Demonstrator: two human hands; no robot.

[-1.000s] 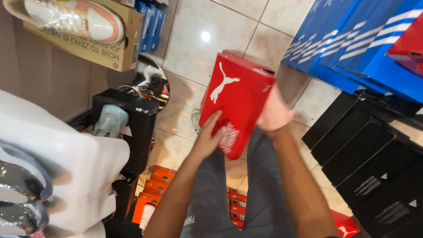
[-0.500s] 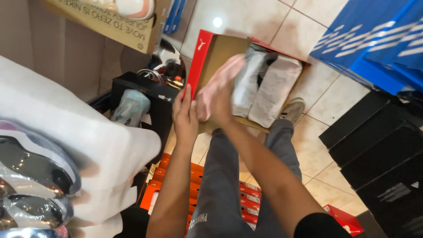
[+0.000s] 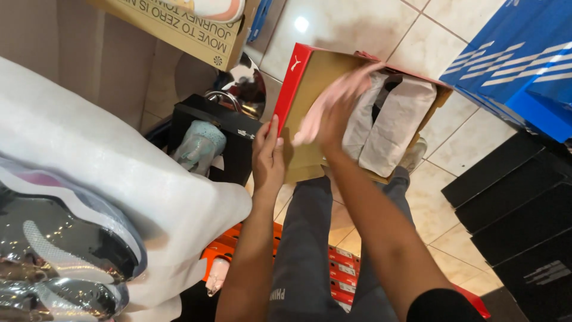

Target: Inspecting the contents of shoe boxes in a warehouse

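An open red shoe box (image 3: 298, 101) rests on the person's lap, lid flipped back. The left hand (image 3: 269, 156) grips its near left edge, fingers curled around the cardboard. The right hand (image 3: 335, 110) (blurred) is inside the box, fingers closed on pale pink tissue paper (image 3: 322, 107), beside 2 paper-wrapped shoes (image 3: 393, 122) toward the box's right side

the single head-worn camera looked steeply down from close above the lap, facing forward over an open red shoebox (image 3: 310, 107) toward the tiled floor (image 3: 357, 30).
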